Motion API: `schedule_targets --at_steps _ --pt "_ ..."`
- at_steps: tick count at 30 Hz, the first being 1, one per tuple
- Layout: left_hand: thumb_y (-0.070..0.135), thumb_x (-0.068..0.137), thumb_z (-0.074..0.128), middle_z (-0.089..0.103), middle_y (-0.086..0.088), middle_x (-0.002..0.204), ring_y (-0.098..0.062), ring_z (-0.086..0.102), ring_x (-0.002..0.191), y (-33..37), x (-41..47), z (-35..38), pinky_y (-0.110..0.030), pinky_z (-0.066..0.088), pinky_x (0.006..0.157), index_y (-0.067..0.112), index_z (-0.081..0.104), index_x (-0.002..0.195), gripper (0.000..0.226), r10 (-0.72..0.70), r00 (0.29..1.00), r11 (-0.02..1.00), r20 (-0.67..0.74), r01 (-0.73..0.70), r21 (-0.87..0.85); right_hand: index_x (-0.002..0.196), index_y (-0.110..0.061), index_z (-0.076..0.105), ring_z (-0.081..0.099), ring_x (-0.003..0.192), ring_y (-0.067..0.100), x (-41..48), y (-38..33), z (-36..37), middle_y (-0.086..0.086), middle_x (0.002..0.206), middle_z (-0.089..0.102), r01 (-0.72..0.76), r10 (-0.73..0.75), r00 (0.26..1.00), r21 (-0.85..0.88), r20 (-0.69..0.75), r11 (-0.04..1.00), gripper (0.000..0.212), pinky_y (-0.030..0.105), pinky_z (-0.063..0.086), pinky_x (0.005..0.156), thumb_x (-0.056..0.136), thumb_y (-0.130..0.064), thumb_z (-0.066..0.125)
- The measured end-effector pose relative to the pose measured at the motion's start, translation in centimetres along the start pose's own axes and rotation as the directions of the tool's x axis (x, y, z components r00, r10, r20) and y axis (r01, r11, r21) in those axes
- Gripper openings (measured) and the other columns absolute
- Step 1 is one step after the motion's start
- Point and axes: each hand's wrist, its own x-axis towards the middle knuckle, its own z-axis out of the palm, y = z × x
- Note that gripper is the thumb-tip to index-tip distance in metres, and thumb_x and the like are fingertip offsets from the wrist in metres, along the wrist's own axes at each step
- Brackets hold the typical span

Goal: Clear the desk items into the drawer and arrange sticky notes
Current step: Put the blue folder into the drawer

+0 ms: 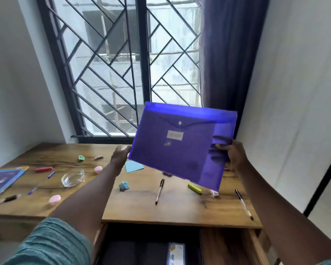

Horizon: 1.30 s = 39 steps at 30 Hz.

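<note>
Drawer (221,245) open; right hand (235,156) grips purple folder (176,150), left hand (120,153) perhaps touching.

I see a translucent purple folder (182,144), my teal sleeve (52,245), brown wood-grain desk (180,209), pink erasers (54,199).

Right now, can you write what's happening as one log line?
right hand: grips purple folder over desk | left hand: open beside folder | drawer: open
</note>
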Motion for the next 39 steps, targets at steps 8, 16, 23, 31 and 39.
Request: schedule_targets --at_steps 8,16,23,31,39 --pt "0.020 0.095 0.054 0.061 -0.011 0.107 -0.018 0.052 0.094 -8.5 -4.8 -6.0 -0.028 0.039 0.069 -0.003 0.062 0.114 0.031 -0.094 0.990 0.995 0.108 0.098 -0.028 0.100 -0.013 0.061 0.070 0.053 0.017 -7.0 6.2 -0.5 0.003 0.064 0.073 -0.193 0.195 0.976 -0.031 0.094 0.981 0.035 0.027 0.056 0.045 0.089 0.014 0.040" --pt "0.011 0.087 0.066 0.063 -0.021 0.121 -0.021 0.060 0.101 -16.9 -12.3 -8.7 -0.027 0.040 0.083 -0.006 0.062 0.119 0.037 -0.216 0.972 0.972 0.097 0.204 0.116 0.109 -0.006 0.062 0.071 0.062 0.023 -15.8 16.3 -3.0 0.011 0.077 0.073 -0.395 0.394 0.919 0.042 0.032 0.918 0.034 0.033 0.059 0.057 0.083 0.013 0.050" --pt "0.015 0.089 0.063 0.064 -0.018 0.122 -0.031 0.059 0.113 -23.5 -19.9 -9.8 -0.032 0.044 0.093 -0.001 0.064 0.118 0.033 -0.297 0.954 0.912 0.031 0.274 0.306 0.107 0.002 0.060 0.071 0.063 0.025 -23.4 22.2 -4.1 0.015 0.078 0.073 -0.530 0.532 0.847 0.091 -0.002 0.843 0.040 0.036 0.059 0.057 0.067 0.007 0.064" --pt "0.012 0.090 0.060 0.068 -0.019 0.108 -0.033 0.061 0.099 -28.3 -24.5 -8.7 -0.034 0.046 0.084 -0.003 0.065 0.115 0.029 -0.439 0.896 0.858 -0.068 0.441 0.264 0.087 0.003 0.059 0.067 0.047 0.017 -26.0 27.8 -5.2 0.011 0.061 0.071 -0.608 0.606 0.781 0.034 -0.153 0.793 0.014 0.025 0.056 0.045 0.079 0.014 0.060" --pt "0.009 0.091 0.058 0.067 -0.019 0.106 -0.033 0.061 0.098 -28.6 -22.7 -7.2 -0.036 0.047 0.085 -0.005 0.064 0.114 0.027 -0.490 0.862 0.843 -0.134 0.507 0.179 0.150 -0.013 0.007 0.041 0.131 0.035 -23.2 29.0 -3.8 0.020 0.145 0.036 -0.525 0.604 0.795 -0.564 -0.057 0.637 0.154 0.050 0.045 0.100 0.023 -0.004 0.092"
